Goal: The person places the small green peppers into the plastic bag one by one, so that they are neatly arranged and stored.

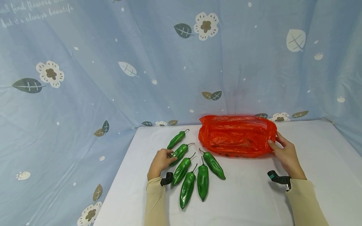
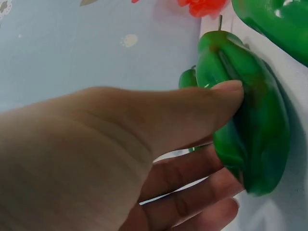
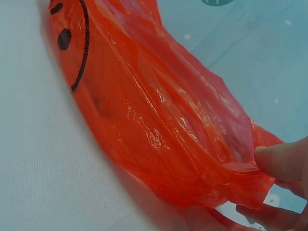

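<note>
Red plastic bag (image 1: 237,136) lies along the back of the white table (image 1: 243,194), near the blue backdrop (image 1: 169,56); we see black printed marks on its side in the right wrist view. Right hand (image 1: 287,155) is at the bag's right end: we log thumb and fingers pinching its edge. Left hand (image 1: 159,161) has one green pepper (image 1: 181,151), pinched between the thumb on the near face and fingers on the far side; we can't tell if it is off the table. Held pepper sits left of the bag, stem pointing towards it. We count five other peppers (image 1: 203,183): one just behind the held one, two in front of it, two further right, the rightmost just below the bag's left end. We note beige sleeves (image 1: 305,201) and a black wrist mount (image 1: 278,179) on each arm.
</note>
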A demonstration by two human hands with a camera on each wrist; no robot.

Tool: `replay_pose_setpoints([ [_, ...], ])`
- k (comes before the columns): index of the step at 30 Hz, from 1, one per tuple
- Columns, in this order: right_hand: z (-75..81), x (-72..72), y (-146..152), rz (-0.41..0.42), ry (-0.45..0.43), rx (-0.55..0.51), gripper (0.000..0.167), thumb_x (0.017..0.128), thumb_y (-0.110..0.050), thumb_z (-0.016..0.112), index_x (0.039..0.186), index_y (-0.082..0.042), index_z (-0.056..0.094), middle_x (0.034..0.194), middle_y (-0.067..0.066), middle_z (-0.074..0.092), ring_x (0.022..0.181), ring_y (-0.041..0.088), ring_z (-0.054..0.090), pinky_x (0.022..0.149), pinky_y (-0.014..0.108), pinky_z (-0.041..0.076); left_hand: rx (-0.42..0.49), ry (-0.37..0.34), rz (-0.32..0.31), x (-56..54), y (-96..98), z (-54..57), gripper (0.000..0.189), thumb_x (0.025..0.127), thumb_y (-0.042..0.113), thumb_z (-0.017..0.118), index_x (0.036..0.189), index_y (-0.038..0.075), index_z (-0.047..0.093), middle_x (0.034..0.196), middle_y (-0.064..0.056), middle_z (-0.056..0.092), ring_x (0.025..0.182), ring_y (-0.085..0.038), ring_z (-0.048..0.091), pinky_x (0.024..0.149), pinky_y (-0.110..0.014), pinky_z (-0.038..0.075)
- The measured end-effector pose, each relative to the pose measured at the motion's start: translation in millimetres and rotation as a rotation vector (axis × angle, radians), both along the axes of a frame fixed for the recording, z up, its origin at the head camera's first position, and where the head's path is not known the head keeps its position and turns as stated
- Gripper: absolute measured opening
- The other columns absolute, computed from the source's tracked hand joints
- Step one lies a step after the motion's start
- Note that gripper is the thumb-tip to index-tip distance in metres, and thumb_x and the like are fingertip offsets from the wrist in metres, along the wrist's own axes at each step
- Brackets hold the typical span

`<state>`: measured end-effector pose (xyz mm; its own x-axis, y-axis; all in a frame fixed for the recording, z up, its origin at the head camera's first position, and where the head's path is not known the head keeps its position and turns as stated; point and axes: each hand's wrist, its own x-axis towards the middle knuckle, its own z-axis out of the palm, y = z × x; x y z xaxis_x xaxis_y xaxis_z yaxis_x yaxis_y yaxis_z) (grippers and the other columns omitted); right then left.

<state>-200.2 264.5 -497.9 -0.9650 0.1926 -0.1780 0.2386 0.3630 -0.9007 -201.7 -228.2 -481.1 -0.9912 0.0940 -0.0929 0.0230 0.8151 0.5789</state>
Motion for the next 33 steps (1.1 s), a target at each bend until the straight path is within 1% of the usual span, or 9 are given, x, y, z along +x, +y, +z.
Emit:
replay_pose_setpoints([
  [3,-1.0,0.1,0.4,0.0,0.002,-0.002,0.073,0.11,-0.038,0.046,0.165,-0.021,0.002,0.169,0.03,0.015,0.151,0.057,0.024,0.099,0.046,0.048,0.006,-0.013,-0.016,-0.1,-1.4,-0.5,0.04,0.092,0.02,0.079,0.125,-0.003,0.072,0.106,-0.016,0.076,0.095,-0.026,0.072,0.078,-0.041,0.06],
  [7,-1.5,-0.9,1.7,0.004,0.005,-0.025,0.073,0.109,-0.037,0.048,0.165,-0.021,0.003,0.169,0.031,0.015,0.149,0.058,0.028,0.085,0.026,0.059,0.01,-0.008,-0.037,-0.4,-3.3,-0.7,0.036,0.09,0.02,0.081,0.119,-0.002,0.075,0.102,-0.015,0.077,0.092,-0.024,0.072,0.077,-0.04,0.06],
  [10,-2.6,-1.5,1.8,0.003,0.007,-0.041,0.073,0.109,-0.035,0.048,0.165,-0.02,0.003,0.169,0.031,0.015,0.148,0.058,0.031,0.072,0.011,0.057,0.004,0.008,-0.056,0.1,-5.1,-1.1,0.033,0.088,0.02,0.081,0.113,-0.001,0.078,0.1,-0.015,0.078,0.092,-0.025,0.073,0.077,-0.041,0.06],
  [12,-3.4,-2.0,1.6,0.0,0.01,-0.043,0.073,0.109,-0.034,0.048,0.165,-0.02,0.003,0.169,0.03,0.015,0.148,0.058,0.032,0.073,0.012,0.058,0.005,0.014,-0.064,1.2,-5.9,-0.8,0.032,0.088,0.021,0.081,0.112,-0.001,0.079,0.101,-0.014,0.078,0.094,-0.026,0.073,0.079,-0.042,0.06],
  [18,-2.6,-1.7,1.9,-0.003,-0.002,-0.039,0.074,0.109,-0.034,0.049,0.165,-0.02,0.003,0.17,0.029,0.015,0.15,0.056,0.029,0.086,0.024,0.058,0.013,0.011,-0.061,3.9,-8.3,2.4,0.031,0.09,0.023,0.08,0.112,0.002,0.079,0.102,-0.012,0.079,0.094,-0.025,0.073,0.08,-0.041,0.06],
  [25,-2.1,1.0,1.4,-0.003,-0.006,-0.03,0.074,0.109,-0.035,0.049,0.165,-0.019,0.004,0.17,0.029,0.016,0.152,0.056,0.024,0.086,0.022,0.058,0.061,-0.001,-0.065,4.7,-9.8,4.3,0.034,0.091,0.024,0.079,0.115,0.0,0.078,0.101,-0.014,0.079,0.081,-0.018,0.072,0.072,-0.035,0.06],
  [28,-1.6,1.4,0.9,-0.004,-0.003,-0.032,0.074,0.109,-0.036,0.05,0.165,-0.019,0.005,0.17,0.029,0.017,0.152,0.056,0.024,0.085,0.021,0.059,0.092,-0.015,-0.05,4.8,-9.7,5.4,0.034,0.09,0.024,0.079,0.115,0.0,0.078,0.097,-0.013,0.08,0.075,-0.014,0.071,0.07,-0.033,0.059],
  [30,-1.6,0.9,0.5,-0.004,-0.002,-0.04,0.074,0.109,-0.036,0.05,0.165,-0.019,0.005,0.17,0.029,0.016,0.151,0.056,0.025,0.083,0.018,0.058,0.118,-0.019,-0.04,4.8,-9.3,6.0,0.035,0.09,0.023,0.079,0.115,-0.001,0.077,0.095,-0.012,0.08,0.07,-0.013,0.07,0.07,-0.033,0.059],
  [33,-1.5,-0.4,0.2,-0.01,-0.005,-0.04,0.074,0.109,-0.036,0.049,0.165,-0.02,0.005,0.17,0.028,0.016,0.152,0.055,0.024,0.085,0.018,0.058,0.167,-0.032,-0.032,4.6,-7.0,7.2,0.036,0.09,0.023,0.079,0.116,-0.001,0.077,0.093,-0.011,0.08,0.068,-0.015,0.071,0.073,-0.036,0.061],
])
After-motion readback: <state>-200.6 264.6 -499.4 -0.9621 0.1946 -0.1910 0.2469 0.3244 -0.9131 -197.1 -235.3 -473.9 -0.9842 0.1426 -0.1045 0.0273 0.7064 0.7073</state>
